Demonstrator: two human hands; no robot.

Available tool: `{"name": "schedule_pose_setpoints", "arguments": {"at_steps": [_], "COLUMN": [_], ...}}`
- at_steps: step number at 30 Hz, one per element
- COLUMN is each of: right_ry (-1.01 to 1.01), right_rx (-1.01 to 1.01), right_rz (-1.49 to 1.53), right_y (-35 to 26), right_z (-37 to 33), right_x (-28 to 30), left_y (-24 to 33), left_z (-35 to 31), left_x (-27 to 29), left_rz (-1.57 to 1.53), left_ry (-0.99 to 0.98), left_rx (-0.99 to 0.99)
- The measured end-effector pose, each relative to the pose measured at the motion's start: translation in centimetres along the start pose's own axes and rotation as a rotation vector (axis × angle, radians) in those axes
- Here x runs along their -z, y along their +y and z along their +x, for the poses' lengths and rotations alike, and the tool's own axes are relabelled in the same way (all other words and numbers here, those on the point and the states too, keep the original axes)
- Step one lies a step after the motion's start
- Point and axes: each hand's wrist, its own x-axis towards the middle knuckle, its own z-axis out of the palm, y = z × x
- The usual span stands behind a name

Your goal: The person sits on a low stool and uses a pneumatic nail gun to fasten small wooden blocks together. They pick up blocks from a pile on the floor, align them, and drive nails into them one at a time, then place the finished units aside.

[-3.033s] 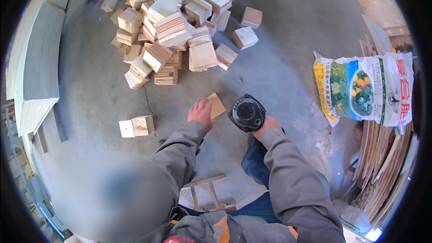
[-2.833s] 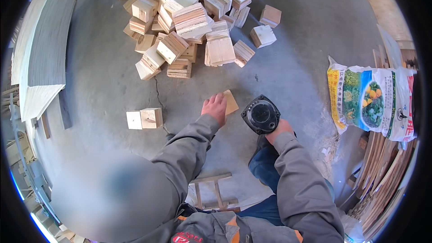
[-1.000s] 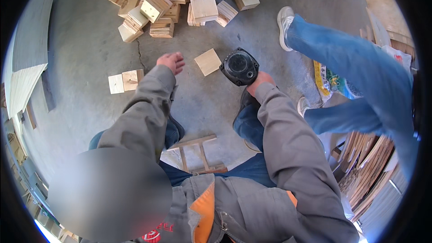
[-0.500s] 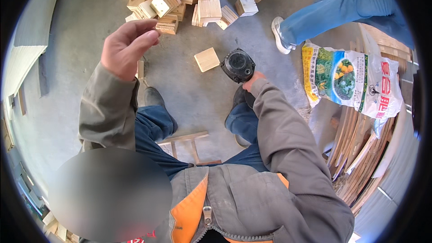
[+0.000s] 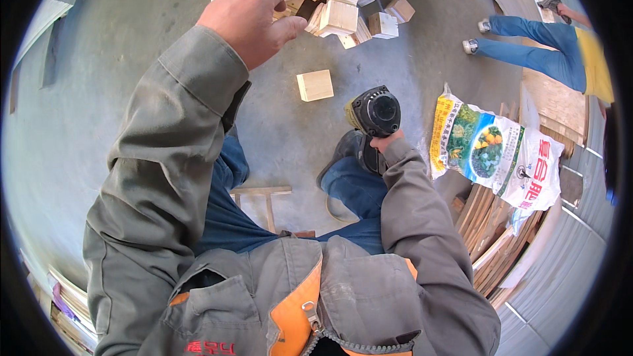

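Note:
My left hand reaches out in front of the block pile, its thumb and fingers apart with nothing seen between them. Just beyond it is a heap of square plywood blocks, partly hidden behind the hand. A single pale wood block lies on the floor between the heap and my feet. My right hand is closed round the grip of a nail gun with a round black cap and a yellowish body. The nail gun is above my right knee, apart from the lone block; its nose is hidden.
A printed white-and-yellow sack lies at the right on stacked wood strips. Farther right stands another person in blue trousers, holding a tool. A wooden frame is on the floor between my legs. Pale sheets stand at the far left.
My left hand has moved right and forward, toward the heap. The view has shifted. The other person has moved farther away to the right. My right hand still grips the nail gun.

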Motion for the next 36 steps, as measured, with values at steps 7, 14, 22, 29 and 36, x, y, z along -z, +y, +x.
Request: {"name": "schedule_pose_setpoints", "arguments": {"at_steps": [7, 14, 22, 29, 36], "right_ry": [0.129, 0.052, 0.03, -0.002, 0.183], "right_rx": [0.338, 0.347, 0.338, 0.314, 0.47], "right_rz": [0.058, -0.002, -0.088, 0.035, -0.208], "right_y": [-2.0, -7.0, -9.2, -9.5, -7.5], "right_z": [-1.6, -0.5, 0.5, 0.5, 0.7], "right_x": [2.2, 2.1, 1.5, 1.1, 1.8], "left_y": [0.2, 0.0, -0.2, 0.0, 0.0], "left_z": [0.3, 0.2, 0.1, -0.2, -0.2], "left_x": [0.4, 0.7, 1.1, 1.4, 0.5], "left_rz": [-0.007, 0.017, 0.038, -0.01, 0.083], "left_ry": [0.007, -0.013, -0.018, -0.015, -0.038], "left_rx": [0.007, 0.041, 0.035, 0.034, 0.034]}}
